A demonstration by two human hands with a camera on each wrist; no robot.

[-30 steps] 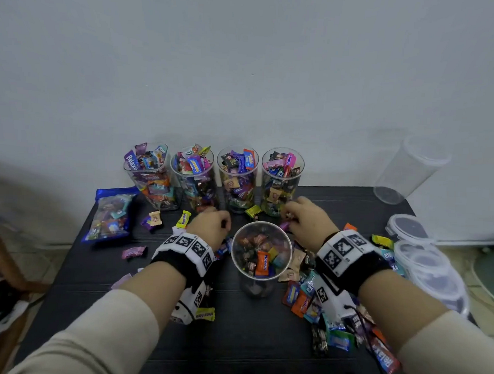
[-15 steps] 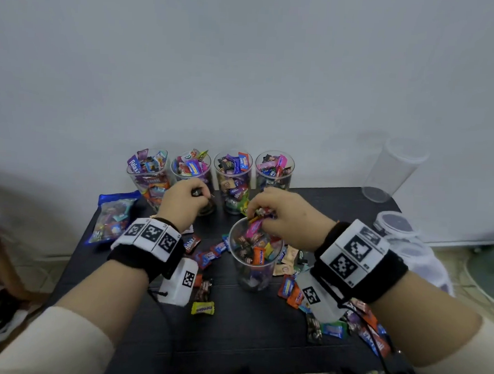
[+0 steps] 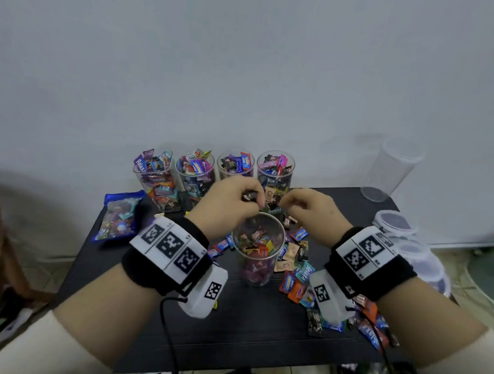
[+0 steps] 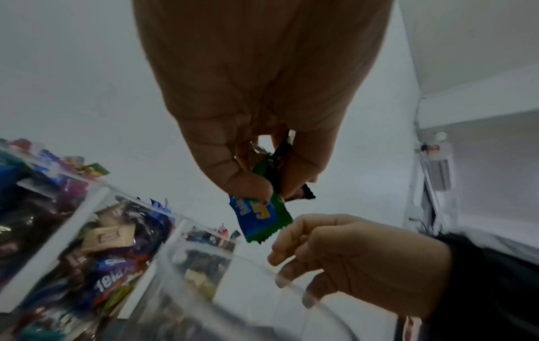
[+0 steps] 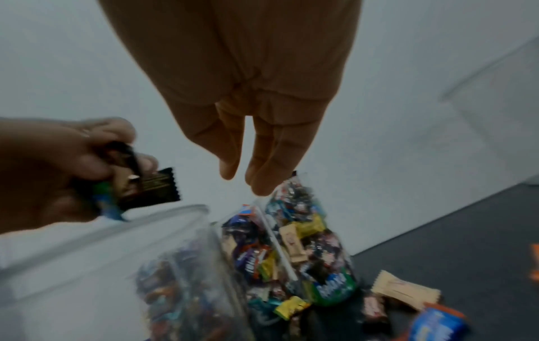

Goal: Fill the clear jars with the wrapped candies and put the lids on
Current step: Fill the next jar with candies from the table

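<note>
A clear jar point(image 3: 257, 273), about half full of wrapped candies, stands at the table's middle. My left hand point(image 3: 251, 200) hovers over its far-left rim and pinches a few candies: a green and blue one point(image 4: 259, 216) and a dark brown one point(image 5: 148, 189). My right hand point(image 3: 286, 206) hangs over the far-right rim, fingers loose and pointing down point(image 5: 227, 161), holding nothing. Four jars heaped full stand in a row at the back point(image 3: 154, 179) point(image 3: 196, 175) point(image 3: 235, 166) point(image 3: 275, 174), all without lids. Loose candies point(image 3: 295, 275) lie right of the middle jar.
An empty clear jar point(image 3: 389, 171) leans against the wall at the back right. Clear lids point(image 3: 395, 223) are stacked at the table's right edge. A blue candy bag point(image 3: 118, 217) lies at the left. The black table point(image 3: 246, 335) ends just in front of my wrists.
My left hand has come from beside the back jars to above the middle jar, carrying candies. My right hand has let go of its pink candy and drawn back slightly to the right.
</note>
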